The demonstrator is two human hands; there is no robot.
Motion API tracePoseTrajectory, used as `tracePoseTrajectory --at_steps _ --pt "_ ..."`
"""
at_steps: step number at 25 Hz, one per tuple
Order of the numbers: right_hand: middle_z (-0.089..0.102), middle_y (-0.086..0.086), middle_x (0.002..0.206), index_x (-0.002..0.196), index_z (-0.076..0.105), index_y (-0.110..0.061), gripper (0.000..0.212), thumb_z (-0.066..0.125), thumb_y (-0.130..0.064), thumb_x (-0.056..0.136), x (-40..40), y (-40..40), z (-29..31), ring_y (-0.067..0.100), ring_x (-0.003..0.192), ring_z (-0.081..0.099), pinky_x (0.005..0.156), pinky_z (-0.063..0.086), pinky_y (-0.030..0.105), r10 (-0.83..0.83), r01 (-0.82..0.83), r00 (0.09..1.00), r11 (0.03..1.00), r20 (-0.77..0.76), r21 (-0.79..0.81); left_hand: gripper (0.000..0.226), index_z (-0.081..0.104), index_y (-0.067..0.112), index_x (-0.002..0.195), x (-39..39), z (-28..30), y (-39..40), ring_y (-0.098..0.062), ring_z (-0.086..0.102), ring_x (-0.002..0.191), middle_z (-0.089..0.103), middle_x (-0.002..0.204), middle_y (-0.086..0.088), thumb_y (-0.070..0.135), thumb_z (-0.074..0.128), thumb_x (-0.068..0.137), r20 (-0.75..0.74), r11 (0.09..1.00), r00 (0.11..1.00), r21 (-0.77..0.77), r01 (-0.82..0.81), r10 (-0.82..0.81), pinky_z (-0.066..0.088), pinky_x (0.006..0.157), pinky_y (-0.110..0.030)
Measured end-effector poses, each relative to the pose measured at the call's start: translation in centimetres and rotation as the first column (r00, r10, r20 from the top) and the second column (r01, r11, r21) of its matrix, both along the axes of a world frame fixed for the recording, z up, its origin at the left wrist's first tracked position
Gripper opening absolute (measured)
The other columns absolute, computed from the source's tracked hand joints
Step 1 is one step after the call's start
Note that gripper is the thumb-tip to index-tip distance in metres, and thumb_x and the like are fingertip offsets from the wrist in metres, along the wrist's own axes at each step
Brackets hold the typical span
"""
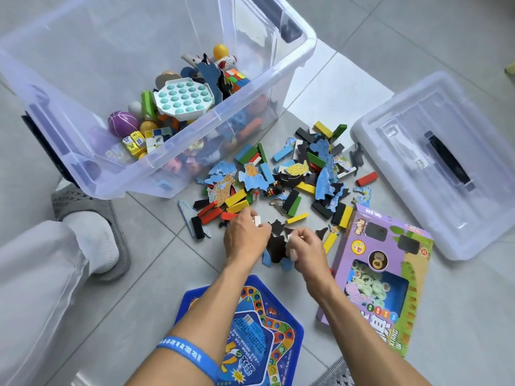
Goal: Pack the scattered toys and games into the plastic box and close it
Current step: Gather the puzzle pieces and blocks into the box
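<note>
The clear plastic box [278,71] stands at the upper left, tilted toward me, with a teal bubble toy [184,98], a purple ball [122,123], cubes and other toys inside. A pile of coloured wooden blocks and map puzzle pieces [295,174] lies on the floor in front of it. My left hand [245,232] is closed around a white block at the pile's near edge. Beside it, my right hand [306,249] pinches another white block over black puzzle pieces [276,243].
The box lid [434,162] with a black handle lies flat at the right. A purple chess game box [379,280] rests near my right forearm, a blue hexagonal game board [250,324] under my arms. A slippered foot [89,232] stands at the left on grey tiles.
</note>
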State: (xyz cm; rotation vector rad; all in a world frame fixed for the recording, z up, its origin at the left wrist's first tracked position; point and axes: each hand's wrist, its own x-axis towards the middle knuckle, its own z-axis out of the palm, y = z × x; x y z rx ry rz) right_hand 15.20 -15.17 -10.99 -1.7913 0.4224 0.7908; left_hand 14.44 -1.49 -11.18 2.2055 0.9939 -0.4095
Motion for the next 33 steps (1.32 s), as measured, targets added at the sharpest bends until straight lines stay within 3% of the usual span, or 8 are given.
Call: tracePoseTrajectory --at_steps 5,8,13,17,21,24,28,33 --pt "0.047 0.004 0.063 0.077 0.054 -0.015 0.015 0.049 -0.011 0.064 1.6 -1.1 1.1 0.014 0.045 0.04 0.041 0.021 0.017 -0.173 0.27 0.939 0.906 -0.298 0.325 0.022 0.062 0.011 0.076 -2.9 0.4 2.0 -0.014 0.039 0.043 0.046 0.062 -0.007 0.015 0.041 0.08 -0.143 0.353 0.695 -0.779 -0.518 0.705 0.029 0.04 -0.018" --pt "0.055 0.0 0.078 0.082 0.054 -0.018 0.01 0.063 -0.019 0.085 2.9 -0.4 0.3 0.015 0.059 0.05 0.049 0.036 0.026 0.146 -0.095 0.977 0.951 0.157 -0.295 0.026 0.054 0.015 0.068 -5.0 1.2 3.9 -0.016 0.048 0.044 0.053 0.057 -0.005 0.022 0.044 0.091 -0.299 0.022 0.537 -0.859 -0.511 0.789 0.031 0.039 -0.017" --pt "0.048 0.006 0.104 0.114 0.048 -0.018 0.025 0.056 -0.017 0.091 3.7 0.5 -1.2 0.024 0.065 0.051 0.052 0.046 0.036 0.808 -0.378 0.564 0.439 0.174 -0.815 0.021 0.055 0.016 0.072 -7.2 -0.1 9.0 -0.017 0.046 0.045 0.053 0.058 -0.004 0.024 0.069 0.085 -0.043 0.525 0.613 -0.47 -0.709 0.789 0.033 0.044 -0.022" --pt "0.052 0.004 0.081 0.089 0.045 -0.015 0.015 0.052 -0.025 0.097 3.7 0.4 -1.2 0.025 0.067 0.052 0.06 0.049 0.042 0.721 -0.336 0.652 0.552 0.234 -0.763 0.031 0.058 0.017 0.093 -5.9 0.2 10.9 -0.02 0.055 0.078 0.059 0.082 0.003 0.038 0.075 0.078 0.053 0.91 0.909 0.022 -0.414 0.413 0.038 0.066 -0.026" --pt "0.067 0.006 0.08 0.086 0.055 -0.021 0.004 0.057 -0.02 0.084 3.6 -1.3 1.1 0.019 0.064 0.055 0.054 0.045 0.035 -0.126 0.163 0.976 0.963 0.178 -0.215 0.026 0.063 0.017 0.102 -5.0 -0.4 10.6 -0.024 0.061 0.094 0.063 0.096 0.001 0.028 0.072 0.08 -0.035 0.968 0.972 0.11 -0.227 0.232 0.041 0.073 -0.027" --pt "0.049 0.004 0.064 0.084 0.057 -0.018 0.009 0.05 -0.012 0.083 2.4 -4.4 3.0 0.013 0.046 0.043 0.04 0.029 0.02 -0.484 0.486 0.873 0.873 -0.065 0.026 0.011 0.066 0.016 0.082 -5.2 -0.7 9.8 -0.02 0.057 0.071 0.06 0.08 -0.001 0.026 0.066 0.079 -0.011 0.866 0.87 -0.096 -0.491 0.492 0.043 0.061 -0.026" --pt "0.047 0.0 0.062 0.079 0.053 -0.016 0.006 0.056 -0.011 0.077 -1.9 -6.0 3.6 0.01 0.041 0.042 0.033 0.023 0.016 -0.547 0.707 0.697 0.633 -0.463 0.316 0.02 0.059 0.006 0.076 -6.6 1.0 8.7 -0.009 0.036 0.038 0.047 0.063 -0.007 0.015 0.044 0.084 -0.303 0.125 0.53 -0.77 -0.626 0.792 0.031 0.036 -0.013" --pt "0.059 0.006 0.073 0.095 0.054 -0.013 0.009 0.062 -0.01 0.091 -4.0 -5.2 2.7 0.015 0.047 0.054 0.033 0.038 0.021 -0.401 0.439 0.868 0.895 -0.294 0.076 0.014 0.053 0.009 0.078 -7.1 2.9 7.2 -0.015 0.052 0.045 0.057 0.058 -0.007 0.005 0.042 0.085 -0.306 0.039 0.545 -0.847 -0.531 0.78 0.036 0.034 -0.014"
